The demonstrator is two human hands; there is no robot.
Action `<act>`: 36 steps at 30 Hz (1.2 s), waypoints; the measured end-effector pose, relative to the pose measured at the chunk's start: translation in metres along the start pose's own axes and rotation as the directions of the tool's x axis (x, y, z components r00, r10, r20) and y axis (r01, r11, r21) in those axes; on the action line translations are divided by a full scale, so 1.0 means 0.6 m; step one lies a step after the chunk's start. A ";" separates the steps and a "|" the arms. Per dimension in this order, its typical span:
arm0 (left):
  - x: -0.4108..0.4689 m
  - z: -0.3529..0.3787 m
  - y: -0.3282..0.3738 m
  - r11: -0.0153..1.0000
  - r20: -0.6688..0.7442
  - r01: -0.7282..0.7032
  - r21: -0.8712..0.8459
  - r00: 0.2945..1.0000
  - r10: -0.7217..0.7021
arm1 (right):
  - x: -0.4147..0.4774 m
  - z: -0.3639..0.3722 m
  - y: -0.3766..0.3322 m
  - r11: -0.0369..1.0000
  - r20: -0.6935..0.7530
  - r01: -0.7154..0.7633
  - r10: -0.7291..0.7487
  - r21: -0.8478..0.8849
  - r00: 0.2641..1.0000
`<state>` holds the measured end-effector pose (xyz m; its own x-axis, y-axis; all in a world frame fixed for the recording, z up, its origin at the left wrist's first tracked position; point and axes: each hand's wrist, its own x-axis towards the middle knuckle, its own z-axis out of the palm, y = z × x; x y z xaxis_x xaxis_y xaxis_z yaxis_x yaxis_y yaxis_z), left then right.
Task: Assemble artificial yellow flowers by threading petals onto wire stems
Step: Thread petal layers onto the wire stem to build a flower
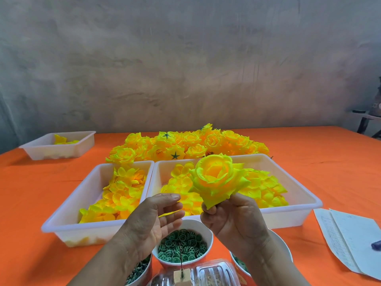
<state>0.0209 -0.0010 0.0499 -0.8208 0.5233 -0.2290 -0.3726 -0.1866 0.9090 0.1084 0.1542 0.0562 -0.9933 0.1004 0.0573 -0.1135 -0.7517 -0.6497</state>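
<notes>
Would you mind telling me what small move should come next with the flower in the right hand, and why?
Probably set the flower on the pile of finished flowers behind the trays. It looks fully layered, the right hand grips it at the base, and the left hand is open and empty.

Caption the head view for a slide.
The right hand holds an assembled yellow flower above trays of petals, the left hand open beside it.

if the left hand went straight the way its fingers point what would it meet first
Probably the lower petals of the yellow flower held in the right hand; the open left hand points at them across a gap. Depth is unclear.
</notes>
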 end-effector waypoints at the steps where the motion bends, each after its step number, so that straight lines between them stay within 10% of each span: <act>1: 0.004 -0.003 -0.001 1.000 -0.005 -0.003 0.012 1.000 0.003 | 0.002 -0.002 -0.001 1.000 -0.006 -0.006 0.006 0.000 1.000; 11: 0.061 -0.019 -0.008 0.944 -0.059 -0.125 0.306 0.987 0.150 | 0.027 -0.009 -0.012 0.997 0.023 -0.060 0.060 -0.038 0.998; 22: 0.124 -0.018 -0.018 0.651 0.010 -0.263 0.712 0.931 0.364 | 0.081 -0.034 -0.066 0.987 -0.116 0.071 -0.088 -0.146 0.989; 30: 0.093 0.015 0.038 0.985 0.298 -0.171 0.027 0.942 0.155 | 0.114 -0.046 -0.074 0.944 -0.044 0.004 -0.020 -0.331 0.999; 36: 0.079 0.039 0.055 0.976 0.221 -0.205 0.074 0.958 0.185 | 0.129 -0.051 -0.061 0.937 -0.024 -0.048 0.042 -0.347 0.999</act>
<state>-0.0199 0.0371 0.0771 -0.7589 0.6507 0.0257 -0.1629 -0.2279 0.9600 0.0363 0.2094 0.0610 -0.9964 0.0840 0.0116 -0.0509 -0.4828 -0.8742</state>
